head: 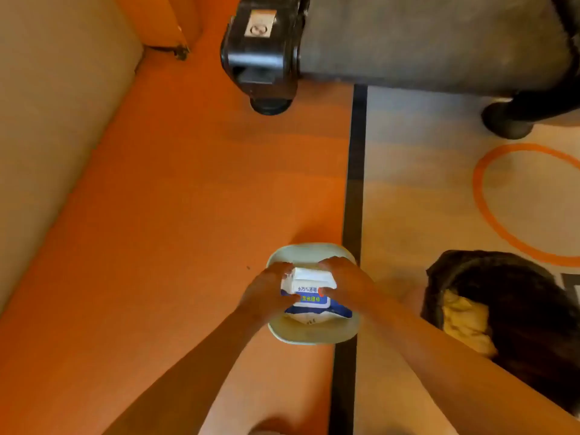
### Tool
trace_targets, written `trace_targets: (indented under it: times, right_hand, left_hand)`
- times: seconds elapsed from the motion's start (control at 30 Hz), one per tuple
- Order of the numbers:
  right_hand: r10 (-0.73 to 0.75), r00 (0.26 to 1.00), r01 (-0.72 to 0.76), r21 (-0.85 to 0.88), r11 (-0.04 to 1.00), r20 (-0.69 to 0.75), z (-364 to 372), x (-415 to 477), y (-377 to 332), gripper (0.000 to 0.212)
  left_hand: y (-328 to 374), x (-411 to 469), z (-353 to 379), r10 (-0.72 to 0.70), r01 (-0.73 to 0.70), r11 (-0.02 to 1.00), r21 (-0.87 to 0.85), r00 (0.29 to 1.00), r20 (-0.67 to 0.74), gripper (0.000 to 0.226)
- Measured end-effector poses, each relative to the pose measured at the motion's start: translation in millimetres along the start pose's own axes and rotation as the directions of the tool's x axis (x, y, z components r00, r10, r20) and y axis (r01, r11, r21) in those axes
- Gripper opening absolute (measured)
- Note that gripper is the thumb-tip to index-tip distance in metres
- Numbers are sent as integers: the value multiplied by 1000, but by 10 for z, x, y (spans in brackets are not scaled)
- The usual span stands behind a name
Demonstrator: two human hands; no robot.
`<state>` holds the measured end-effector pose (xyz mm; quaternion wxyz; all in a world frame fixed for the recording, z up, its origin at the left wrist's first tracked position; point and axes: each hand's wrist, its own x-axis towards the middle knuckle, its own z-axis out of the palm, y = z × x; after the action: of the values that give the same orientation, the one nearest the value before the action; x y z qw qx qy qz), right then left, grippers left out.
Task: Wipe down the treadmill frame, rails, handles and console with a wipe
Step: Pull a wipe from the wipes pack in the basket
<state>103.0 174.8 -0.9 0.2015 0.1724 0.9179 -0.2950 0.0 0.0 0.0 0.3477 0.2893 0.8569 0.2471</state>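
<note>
Fingers point(284, 269) of the left hand point(266, 295) are curled round the left end of a pack of wipes point(314, 301), thumb pressed against its near face. The pack is white and blue with printed lettering, and it is held low over a pale green basin point(314, 339) that sits on the floor. A white lid point(309, 277) sits on the far part of the pack; whether it is lifted or closed cannot be told. The right hand point(345, 282) grips the right end of the pack, fingers curled over the far edge and thumb pinching in at the lid's right corner. Both forearms are bare and reach in from the bottom edge.

Surroundings, left to right:
- A beige wall point(47, 120) runs down the left side.
- An orange floor point(188, 199) lies beside it.
- The treadmill point(260, 48) is at the top, well apart from the hands: a black end cap with a sticker, standing on a round black foot point(269, 105).
- A black stripe point(354, 183) divides the orange floor from a paler section, and the basin's right rim reaches it.
- The grey treadmill belt point(439, 32) extends right from the end cap.
- A bin point(518, 293) lined with a black bag stands just right of the right forearm, with something crumpled and yellow point(464, 321) inside.
- An orange ring point(480, 196) is marked on the pale floor beyond the bin.
</note>
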Motion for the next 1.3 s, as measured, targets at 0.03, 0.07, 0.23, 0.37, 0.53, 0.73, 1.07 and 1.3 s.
trace_targets:
  times: [0.03, 0.07, 0.23, 0.37, 0.53, 0.73, 1.07, 1.3]
  right_hand:
    - [-25, 1000, 25, -17, 1000, 13, 147, 126, 76, 59]
    - [-44, 998, 46, -57, 997, 34, 269, 227, 135, 60]
    - [-122, 991, 129, -178, 976, 49, 879, 500, 278, 73]
    - [-126, 985, 106, -160, 981, -116, 1136, 526, 337, 71]
    - [-162, 976, 131, -201, 971, -146, 1089, 495, 320, 61]
    - [-196, 980, 195, -261, 945, 25, 934, 518, 343, 59]
    - [-93, 988, 83, -89, 993, -120, 515, 590, 335, 28]
    - [104, 949, -86, 73, 994, -297, 469, 643, 339, 22]
  left_hand:
    - [-92, 89, 141, 13, -13, 1000, -6, 999, 38, 65]
    - [-165, 170, 269, 37, -37, 999, 10, 997, 70, 67]
    - [-434, 440, 706, 109, -134, 967, 217, 987, 121, 71]
    - [-482, 496, 873, 167, -183, 900, 396, 983, 75, 72]
    - [-522, 515, 930, 186, -185, 868, 462, 982, 44, 62]
    - [-495, 521, 889, 179, -184, 861, 474, 982, 58, 58]
    - [-462, 427, 837, 165, -140, 961, 240, 982, -87, 79]
    - [-369, 392, 779, 67, -51, 996, 77, 971, -228, 23]
